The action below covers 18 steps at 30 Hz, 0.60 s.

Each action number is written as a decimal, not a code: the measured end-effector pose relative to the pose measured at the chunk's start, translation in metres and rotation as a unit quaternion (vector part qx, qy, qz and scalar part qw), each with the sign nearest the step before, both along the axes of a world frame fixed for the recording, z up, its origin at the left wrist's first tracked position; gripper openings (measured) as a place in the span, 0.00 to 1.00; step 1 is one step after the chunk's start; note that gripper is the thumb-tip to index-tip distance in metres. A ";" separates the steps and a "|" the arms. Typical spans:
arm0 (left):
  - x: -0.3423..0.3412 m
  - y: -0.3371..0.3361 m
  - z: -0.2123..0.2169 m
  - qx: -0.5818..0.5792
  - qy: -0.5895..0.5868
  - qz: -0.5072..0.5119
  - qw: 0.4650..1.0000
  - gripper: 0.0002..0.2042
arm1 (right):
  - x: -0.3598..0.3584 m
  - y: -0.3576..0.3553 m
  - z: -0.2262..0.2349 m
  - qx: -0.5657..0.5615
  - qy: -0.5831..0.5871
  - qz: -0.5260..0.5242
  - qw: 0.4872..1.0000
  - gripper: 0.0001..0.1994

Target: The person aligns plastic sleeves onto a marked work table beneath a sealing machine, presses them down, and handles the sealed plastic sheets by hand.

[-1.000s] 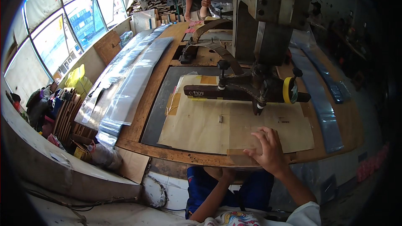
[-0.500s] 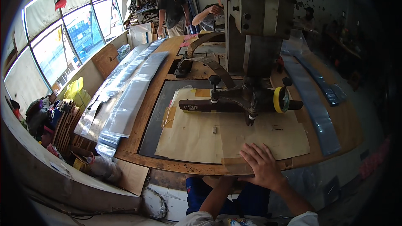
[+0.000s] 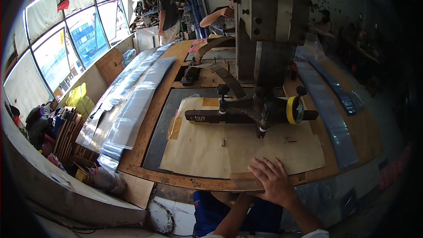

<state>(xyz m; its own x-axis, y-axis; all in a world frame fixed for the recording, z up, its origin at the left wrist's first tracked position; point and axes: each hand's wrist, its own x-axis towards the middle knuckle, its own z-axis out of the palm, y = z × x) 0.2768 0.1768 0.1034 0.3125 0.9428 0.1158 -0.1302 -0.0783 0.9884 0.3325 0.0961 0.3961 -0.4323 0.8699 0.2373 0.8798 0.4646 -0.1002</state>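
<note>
A: What is different now?

B: The right hand (image 3: 271,178). 1 second ago it hovers with its fingers curled; now it lies palm down, fingers slightly spread, over the near edge of the tan sheet (image 3: 198,150).

A: Is it gripping anything?

B: Nothing I can see. It looks flat and wide.

A: And the left hand?

B: I can't tell its state. The left forearm (image 3: 233,218) reaches up to the wooden table edge (image 3: 176,179), where the hand is lost from clear sight.

A: Where exactly is the sheet?

B: On the dark plate (image 3: 155,150), below the machine head (image 3: 269,15). The dark bar (image 3: 200,117) crosses its far half; whether they touch, I can't say.

A: So what does the change mean for the work?

B: My judgement: the right hand is now steadying the sheet from the near side.

A: Anything else?

B: 1 co-worker (image 3: 168,15) is now farther left, away from the table's far end.
</note>
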 end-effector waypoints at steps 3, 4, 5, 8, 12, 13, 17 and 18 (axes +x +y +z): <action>-0.001 -0.001 0.002 -0.003 -0.003 -0.001 1.000 0.25 | 0.001 0.001 -0.001 0.009 0.011 0.004 1.000 0.43; -0.002 -0.003 0.003 -0.004 -0.005 -0.002 1.000 0.25 | 0.001 0.002 -0.001 0.011 0.009 0.003 1.000 0.43; 0.000 -0.002 0.005 -0.005 -0.007 -0.004 1.000 0.25 | 0.002 0.001 -0.001 0.014 0.007 0.002 1.000 0.43; 0.003 -0.001 0.009 -0.007 -0.012 -0.008 1.000 0.25 | 0.001 0.002 0.000 0.009 0.005 -0.003 1.000 0.43; 0.004 -0.004 0.012 -0.010 -0.016 -0.010 1.000 0.26 | -0.001 0.001 -0.001 -0.001 0.001 -0.007 1.000 0.43; 0.005 -0.005 0.012 -0.010 -0.018 -0.011 1.000 0.26 | -0.002 0.001 -0.001 0.000 0.002 -0.005 1.000 0.43; 0.006 -0.006 0.017 -0.010 -0.027 -0.015 0.999 0.26 | -0.003 0.000 -0.002 0.005 0.005 -0.005 1.000 0.44; 0.006 -0.008 0.018 -0.007 -0.027 -0.016 0.999 0.26 | -0.004 0.000 -0.003 0.007 0.005 0.001 1.000 0.44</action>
<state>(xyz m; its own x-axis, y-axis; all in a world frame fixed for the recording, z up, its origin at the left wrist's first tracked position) 0.2826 0.1690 0.1210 0.3364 0.9341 0.1197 -0.1859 -0.0588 0.9808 0.3288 0.0959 0.3935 -0.4321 0.8656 0.2532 0.8776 0.4682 -0.1029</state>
